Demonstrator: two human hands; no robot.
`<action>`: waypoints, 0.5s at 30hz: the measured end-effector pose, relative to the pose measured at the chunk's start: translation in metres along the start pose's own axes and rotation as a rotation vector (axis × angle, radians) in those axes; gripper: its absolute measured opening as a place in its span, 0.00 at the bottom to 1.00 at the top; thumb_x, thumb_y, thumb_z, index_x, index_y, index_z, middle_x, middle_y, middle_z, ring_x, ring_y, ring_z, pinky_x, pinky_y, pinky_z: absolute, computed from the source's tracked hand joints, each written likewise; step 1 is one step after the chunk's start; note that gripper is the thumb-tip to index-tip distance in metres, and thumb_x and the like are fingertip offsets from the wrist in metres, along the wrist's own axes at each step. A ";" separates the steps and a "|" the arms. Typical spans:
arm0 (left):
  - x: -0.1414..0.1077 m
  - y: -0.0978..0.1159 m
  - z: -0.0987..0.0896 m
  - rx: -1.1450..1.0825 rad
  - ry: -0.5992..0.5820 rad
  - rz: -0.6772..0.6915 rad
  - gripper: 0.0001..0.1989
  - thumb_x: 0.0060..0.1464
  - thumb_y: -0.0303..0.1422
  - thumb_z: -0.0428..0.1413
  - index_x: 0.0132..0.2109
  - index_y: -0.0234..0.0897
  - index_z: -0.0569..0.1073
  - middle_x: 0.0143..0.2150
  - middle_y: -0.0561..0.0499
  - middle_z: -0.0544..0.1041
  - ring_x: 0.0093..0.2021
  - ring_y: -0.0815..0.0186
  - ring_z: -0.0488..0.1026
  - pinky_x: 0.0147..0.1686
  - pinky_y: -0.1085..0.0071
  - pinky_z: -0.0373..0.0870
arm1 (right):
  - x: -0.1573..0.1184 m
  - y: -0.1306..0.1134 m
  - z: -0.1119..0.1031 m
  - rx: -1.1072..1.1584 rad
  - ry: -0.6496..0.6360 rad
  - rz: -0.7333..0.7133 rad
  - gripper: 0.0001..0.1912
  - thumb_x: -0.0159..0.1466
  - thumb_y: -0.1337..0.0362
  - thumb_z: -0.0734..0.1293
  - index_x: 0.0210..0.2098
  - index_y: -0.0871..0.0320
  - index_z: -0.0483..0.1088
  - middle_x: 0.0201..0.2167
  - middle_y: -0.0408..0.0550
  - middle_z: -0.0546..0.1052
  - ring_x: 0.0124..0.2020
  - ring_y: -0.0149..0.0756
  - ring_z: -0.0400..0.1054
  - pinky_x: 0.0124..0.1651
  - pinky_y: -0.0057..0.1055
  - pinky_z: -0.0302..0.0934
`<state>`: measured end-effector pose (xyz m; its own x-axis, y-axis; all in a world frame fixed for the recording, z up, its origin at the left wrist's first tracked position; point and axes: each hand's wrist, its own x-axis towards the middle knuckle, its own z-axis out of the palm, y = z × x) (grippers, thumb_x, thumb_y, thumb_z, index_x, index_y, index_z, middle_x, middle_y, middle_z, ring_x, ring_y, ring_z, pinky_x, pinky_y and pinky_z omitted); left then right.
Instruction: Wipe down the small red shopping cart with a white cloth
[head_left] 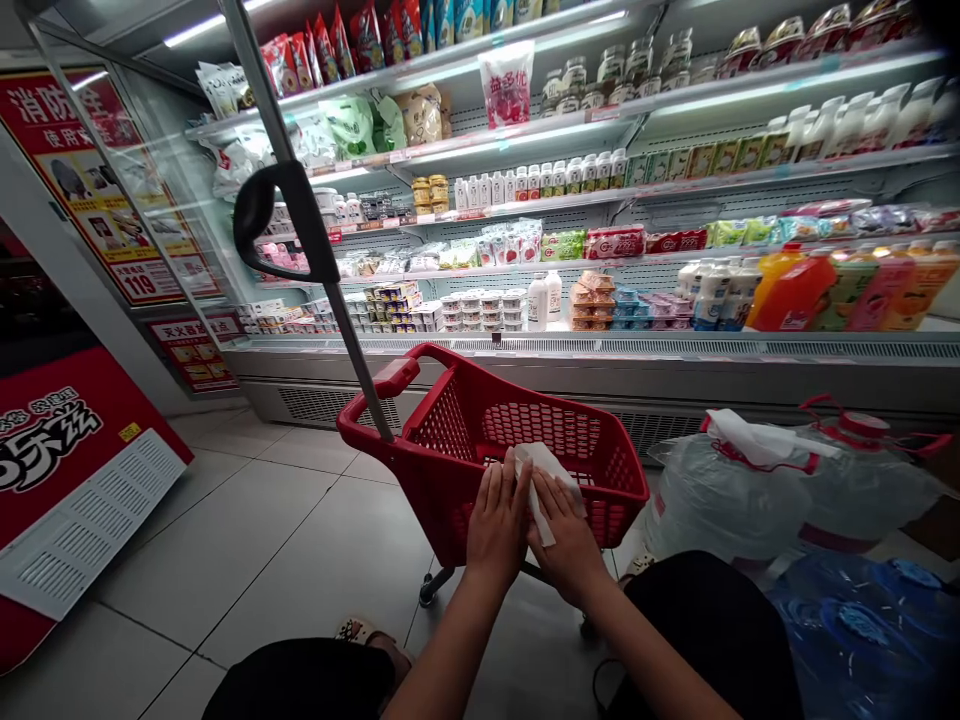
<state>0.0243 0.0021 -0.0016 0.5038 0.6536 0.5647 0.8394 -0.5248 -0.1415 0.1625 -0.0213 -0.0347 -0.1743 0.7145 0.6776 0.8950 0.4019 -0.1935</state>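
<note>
A red plastic shopping cart (pixel 525 400) with a pierced basket stands in front of me. A folded white paper tissue (pixel 551 465) lies over its near rim. My right hand (pixel 566 550) holds the tissue against the rim, fingers laid over it and one edge showing below. Beside it, my left hand (pixel 495 525) rests on the rim with its fingers stretched out and close together, the index finger at the tissue's edge. Both palms are turned away from view. The cart's long grey pole with a black looped handle (pixel 285 225) rises at the left.
A refrigerated display (pixel 480 350) with dairy, juice and packets runs behind the cart. Large water bottles (pixel 727 490) and blue water jugs (pixel 862 630) stand to the right, with another white tissue (pixel 757 437) on one. A red freezer (pixel 75 480) is at left.
</note>
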 end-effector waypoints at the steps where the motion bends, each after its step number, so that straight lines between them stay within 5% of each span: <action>1: -0.001 -0.001 -0.002 0.004 0.000 0.005 0.45 0.65 0.27 0.49 0.78 0.38 0.30 0.80 0.44 0.42 0.78 0.53 0.48 0.74 0.52 0.52 | -0.004 0.007 -0.004 -0.018 -0.013 -0.020 0.43 0.70 0.69 0.55 0.78 0.55 0.27 0.77 0.50 0.51 0.76 0.45 0.48 0.76 0.49 0.47; 10: -0.005 0.002 -0.007 0.021 -0.016 0.010 0.48 0.60 0.24 0.52 0.79 0.38 0.35 0.80 0.43 0.38 0.78 0.52 0.48 0.75 0.54 0.48 | -0.069 0.086 -0.054 -0.121 -0.009 0.158 0.39 0.72 0.64 0.53 0.78 0.49 0.34 0.77 0.43 0.52 0.74 0.44 0.52 0.77 0.52 0.40; 15: -0.003 0.011 -0.001 0.049 -0.017 -0.015 0.48 0.60 0.27 0.55 0.78 0.34 0.37 0.80 0.39 0.39 0.77 0.47 0.48 0.74 0.50 0.51 | -0.058 0.072 -0.045 -0.005 0.047 0.290 0.36 0.74 0.63 0.51 0.78 0.47 0.36 0.76 0.44 0.54 0.75 0.48 0.51 0.75 0.56 0.48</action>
<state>0.0321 -0.0059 -0.0039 0.4939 0.6709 0.5532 0.8559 -0.4874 -0.1731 0.2556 -0.0593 -0.0556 0.1078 0.7718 0.6267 0.9067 0.1823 -0.3804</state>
